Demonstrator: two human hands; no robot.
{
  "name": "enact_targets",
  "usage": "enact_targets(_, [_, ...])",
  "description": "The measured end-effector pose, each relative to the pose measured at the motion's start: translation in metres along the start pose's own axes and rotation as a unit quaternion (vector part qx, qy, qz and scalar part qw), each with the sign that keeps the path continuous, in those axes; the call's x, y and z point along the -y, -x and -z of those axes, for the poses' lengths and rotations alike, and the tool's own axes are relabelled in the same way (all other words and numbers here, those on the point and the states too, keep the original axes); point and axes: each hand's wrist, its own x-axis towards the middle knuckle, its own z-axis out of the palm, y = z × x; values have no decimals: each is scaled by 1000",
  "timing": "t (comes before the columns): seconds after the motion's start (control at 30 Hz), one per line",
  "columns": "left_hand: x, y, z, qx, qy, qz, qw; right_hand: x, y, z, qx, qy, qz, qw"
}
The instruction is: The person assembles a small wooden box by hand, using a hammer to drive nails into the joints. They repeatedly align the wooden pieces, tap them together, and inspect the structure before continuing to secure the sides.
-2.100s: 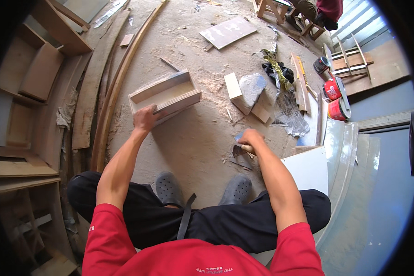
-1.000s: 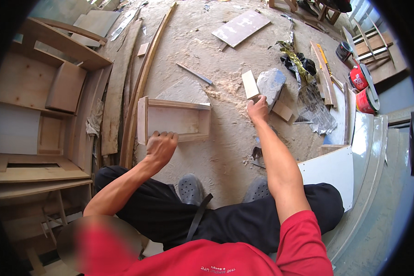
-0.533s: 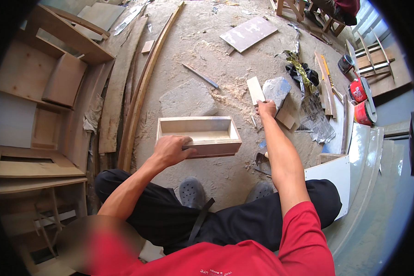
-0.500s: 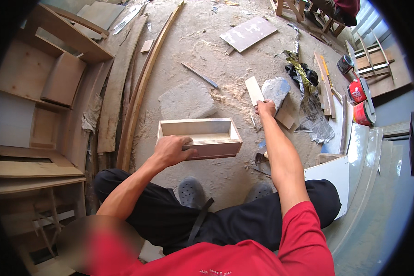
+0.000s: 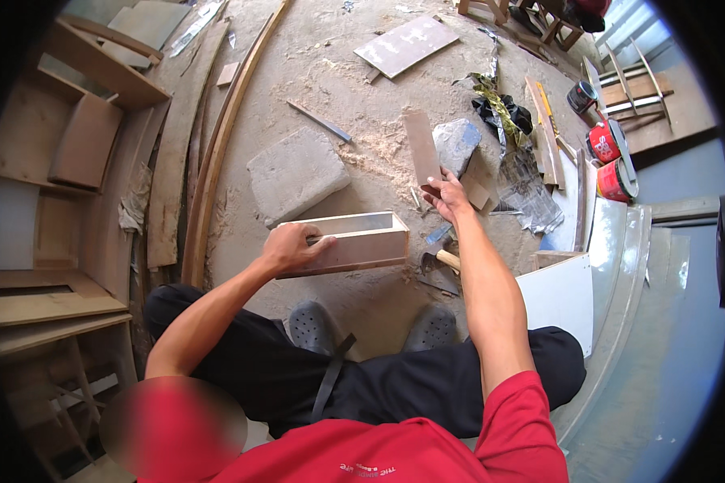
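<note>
An open wooden box frame (image 5: 354,241) lies on the dusty floor in front of my knees. My left hand (image 5: 292,246) grips its near left edge. My right hand (image 5: 447,196) is stretched forward past the box's right end and holds the lower end of a narrow brown wooden strip (image 5: 421,146), which points away from me. A hammer (image 5: 437,258) lies on the floor just under my right forearm, beside the box.
A flat grey stone slab (image 5: 296,173) lies behind the box, a second grey stone (image 5: 457,143) beside the strip. Long curved planks (image 5: 217,137) and shelf units (image 5: 56,137) fill the left. Paint cans (image 5: 608,157), a white panel (image 5: 557,298) and scrap boards lie right.
The box frame has been pulled in front of my knees with my left hand holding it. My right hand reached forward and took hold of the wooden strip, now lifted from the floor.
</note>
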Motion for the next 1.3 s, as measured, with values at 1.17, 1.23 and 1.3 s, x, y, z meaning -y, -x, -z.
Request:
enact_targets(1.17, [2, -62, -58, -115, -124, -23, 985, -42, 38, 39, -236, 583, 71, 774])
enact_targets(1.23, [2, -66, -59, -128, -110, -23, 985, -36, 41, 37, -216, 584, 100, 776])
enact_targets(1.3, [1, -67, -56, -129, -104, -18, 986, -40, 32, 37, -191, 597, 102, 772])
